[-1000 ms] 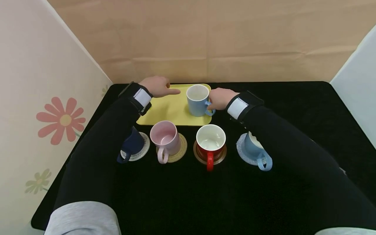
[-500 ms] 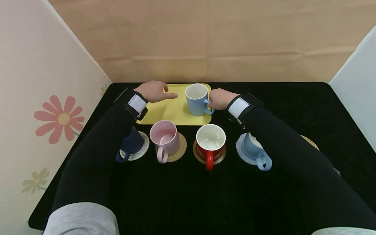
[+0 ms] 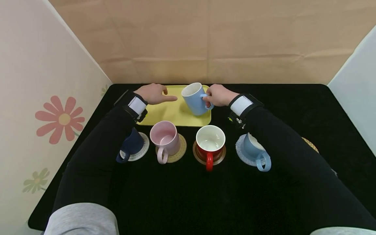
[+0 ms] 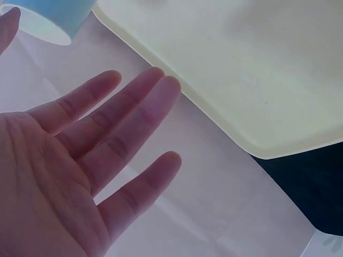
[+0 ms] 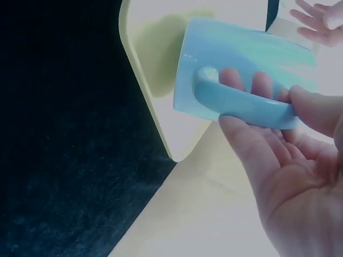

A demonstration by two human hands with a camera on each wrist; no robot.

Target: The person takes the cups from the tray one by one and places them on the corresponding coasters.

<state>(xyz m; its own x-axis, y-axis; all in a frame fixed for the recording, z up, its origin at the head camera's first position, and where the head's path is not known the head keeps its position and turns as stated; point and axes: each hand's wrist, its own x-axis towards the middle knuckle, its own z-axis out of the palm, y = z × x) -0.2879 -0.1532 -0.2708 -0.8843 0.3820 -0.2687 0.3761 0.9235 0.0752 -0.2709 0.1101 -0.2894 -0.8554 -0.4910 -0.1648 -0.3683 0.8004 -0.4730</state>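
Note:
By its handle, my right hand (image 3: 221,95) grips a light blue mug (image 3: 195,101) with a white inside. The mug tilts to the left over the right part of a yellow tray (image 3: 164,114). In the right wrist view, the fingers pass through the loop of the mug's handle (image 5: 244,104) and the thumb lies on it. My left hand (image 3: 152,94) is over the left part of the tray, holding nothing. Its fingers are extended and spread in the left wrist view, with the mug (image 4: 59,19) at the upper left corner there.
In front of the tray stand a dark blue mug (image 3: 133,143), a pink mug (image 3: 165,138), a red mug (image 3: 210,150) and another light blue mug (image 3: 254,147), each on a round coaster. The right sleeve partly covers a tan coaster (image 3: 310,143). A paper wall (image 3: 249,42) rises behind the black table.
The blue mug has gone from upright to tilted left, lifted by its handle in my right hand. My left hand has shifted slightly left.

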